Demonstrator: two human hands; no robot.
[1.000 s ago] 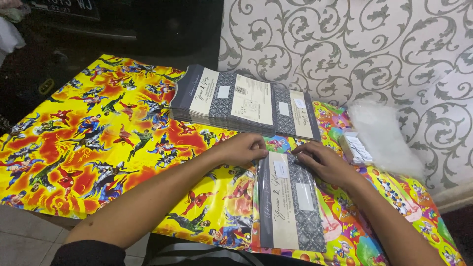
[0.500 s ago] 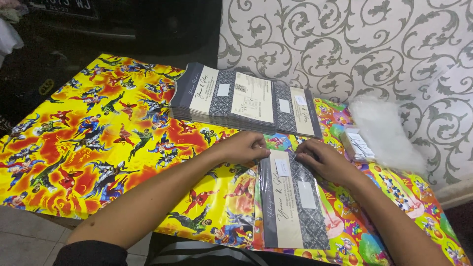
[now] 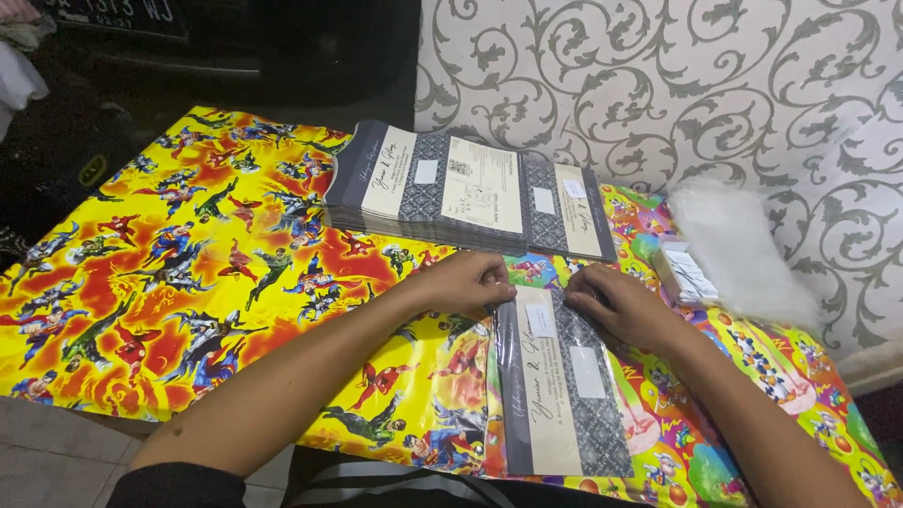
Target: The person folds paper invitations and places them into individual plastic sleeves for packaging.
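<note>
Head view, looking down: both hands sit at the far end of a long grey-and-cream invitation card lying in a clear sleeve on the surface, which is covered in bright yellow cartoon-print wrap. The left hand is curled over at the card's far left corner, fingers bent and pressing down on the sleeve's edge; whether it pinches the plastic or only rests on it, I cannot tell. The right hand is at the far right corner, fingers loosely bent and lying flat on the sleeve's top edge, thumb tucked toward the left hand. The two hands are close together, nearly meeting over the card's top end, and the card runs back from them toward the person's body, between the forearms. Just beyond the hands lies a fanned stack of matching cards, close to the knuckles but not touching. To the outside of the right hand sits a small pack of white labels, and just past it a heap of clear plastic sleeves against the patterned wall.
</note>
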